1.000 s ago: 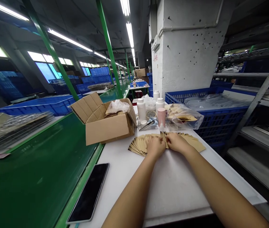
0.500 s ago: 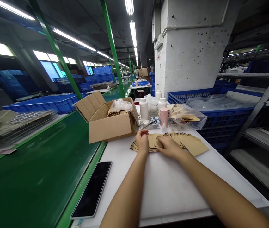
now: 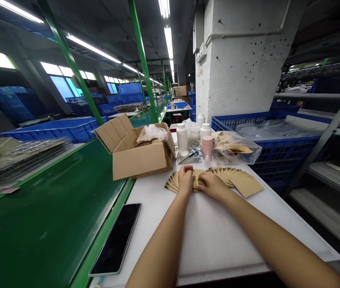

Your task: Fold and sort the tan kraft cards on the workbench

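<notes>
A row of small brown paper envelopes is fanned out across the white table, overlapping one another. Over the left part of the row is my left hand, its fingers curled inward; whatever they may grip is hidden. My right hand rests just to the right of it, low on the envelopes, with bent fingers drawn together near their front edge. A small gap separates the two hands, and brown paper shows between them. Whether the right fingertips pinch an envelope is too small to tell.
Left of the hands stands an open cardboard box. Behind them are white bottles, a pink bottle, tweezers and a plastic bag of envelopes. A phone lies beside the green conveyor. A blue crate stands right.
My left hand has shifted right along the envelopes, closer to my right hand. The right hand's fingers have drawn back and bent more. The envelope row stays in place.
</notes>
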The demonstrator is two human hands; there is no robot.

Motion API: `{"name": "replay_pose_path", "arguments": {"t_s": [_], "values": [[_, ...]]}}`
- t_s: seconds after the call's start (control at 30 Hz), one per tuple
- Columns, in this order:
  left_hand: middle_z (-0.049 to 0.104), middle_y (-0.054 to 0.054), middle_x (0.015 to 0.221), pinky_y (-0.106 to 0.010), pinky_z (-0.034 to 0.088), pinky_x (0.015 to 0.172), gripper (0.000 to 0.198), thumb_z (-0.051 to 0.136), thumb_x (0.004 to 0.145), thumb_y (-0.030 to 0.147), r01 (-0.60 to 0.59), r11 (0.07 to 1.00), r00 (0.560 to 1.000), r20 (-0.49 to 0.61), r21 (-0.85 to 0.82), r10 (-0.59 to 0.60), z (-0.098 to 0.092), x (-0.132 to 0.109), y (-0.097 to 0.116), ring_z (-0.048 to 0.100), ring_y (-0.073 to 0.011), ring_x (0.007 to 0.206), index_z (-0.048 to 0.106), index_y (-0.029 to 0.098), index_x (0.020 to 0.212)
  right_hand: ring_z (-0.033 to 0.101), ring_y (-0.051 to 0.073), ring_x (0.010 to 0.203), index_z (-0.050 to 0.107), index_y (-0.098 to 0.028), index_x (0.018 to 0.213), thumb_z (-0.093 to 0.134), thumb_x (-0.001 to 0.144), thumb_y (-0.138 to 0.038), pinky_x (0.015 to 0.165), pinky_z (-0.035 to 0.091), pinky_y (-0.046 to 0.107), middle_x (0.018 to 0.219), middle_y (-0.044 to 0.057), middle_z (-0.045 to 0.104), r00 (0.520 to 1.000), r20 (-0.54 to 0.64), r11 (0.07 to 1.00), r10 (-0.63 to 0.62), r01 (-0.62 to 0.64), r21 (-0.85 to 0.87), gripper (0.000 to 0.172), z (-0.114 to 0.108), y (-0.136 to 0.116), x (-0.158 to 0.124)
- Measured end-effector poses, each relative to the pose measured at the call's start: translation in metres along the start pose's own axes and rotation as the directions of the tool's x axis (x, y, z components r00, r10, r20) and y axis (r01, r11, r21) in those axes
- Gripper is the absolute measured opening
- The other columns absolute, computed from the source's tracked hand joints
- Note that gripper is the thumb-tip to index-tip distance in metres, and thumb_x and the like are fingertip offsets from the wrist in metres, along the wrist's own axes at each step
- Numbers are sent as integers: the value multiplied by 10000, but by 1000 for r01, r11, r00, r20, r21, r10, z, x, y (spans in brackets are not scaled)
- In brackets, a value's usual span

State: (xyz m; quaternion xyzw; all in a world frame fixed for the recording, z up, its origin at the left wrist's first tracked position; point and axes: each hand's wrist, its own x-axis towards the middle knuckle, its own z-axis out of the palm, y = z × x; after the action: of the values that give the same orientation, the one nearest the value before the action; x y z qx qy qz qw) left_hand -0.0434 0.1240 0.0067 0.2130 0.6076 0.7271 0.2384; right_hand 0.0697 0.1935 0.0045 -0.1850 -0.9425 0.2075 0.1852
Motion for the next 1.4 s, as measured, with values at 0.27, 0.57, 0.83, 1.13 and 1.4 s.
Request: {"name": "replay_pose_path", "arguments": {"t_s": [0.27, 0.57, 0.83, 1.13, 1.4], "values": [[566, -60, 959, -197, 467, 563, 246, 485, 634, 184, 109, 991, 994, 1, -78, -110, -1, 1, 4, 550, -185, 959, 532, 185, 875, 539, 143, 799, 615, -172, 764, 611, 697, -269, 733, 389, 260, 907, 34, 614, 997, -36, 993, 75, -71, 97, 118, 2, 1, 2], [543, -84, 964, -358, 545, 725, 190, 499, 697, 224, 215, 931, 977, 52, -294, -209, -2, -1, 12, 586, -177, 890, 502, 168, 878, 522, 137, 726, 589, -163, 702, 595, 689, -273, 685, 394, 261, 793, 30, 603, 993, -117, 985, 30, -9, 173, 111, 5, 4, 3], [558, -19, 754, -196, 457, 617, 216, 630, 670, 258, 114, 980, 993, -5, -165, -116, 1, 5, 3, 553, -95, 678, 549, 141, 832, 538, 156, 740, 457, -181, 618, 477, 724, -162, 718, 417, 290, 746, 34, 585, 880, -470, 978, 73, 30, 209, 109, 5, -8, 2], [619, -15, 759, -229, 451, 683, 168, 507, 702, 173, -140, 990, 959, 250, 14, 132, 4, -5, 4, 547, -120, 704, 602, 128, 832, 560, 144, 750, 557, -179, 742, 500, 770, -179, 706, 465, 274, 805, 43, 607, 852, -510, 932, -120, 274, 239, 63, -7, -19, -5], [637, -41, 1101, -293, 461, 844, 470, 404, 743, 89, -483, 842, 786, 544, 242, 294, 12, -21, 4, 581, -184, 956, 569, 179, 1174, 546, 117, 674, 656, -217, 966, 505, 825, -261, 622, 457, 254, 805, 31, 585, 712, -702, 989, -7, 110, 102, 211, -29, 8, -3]]}}
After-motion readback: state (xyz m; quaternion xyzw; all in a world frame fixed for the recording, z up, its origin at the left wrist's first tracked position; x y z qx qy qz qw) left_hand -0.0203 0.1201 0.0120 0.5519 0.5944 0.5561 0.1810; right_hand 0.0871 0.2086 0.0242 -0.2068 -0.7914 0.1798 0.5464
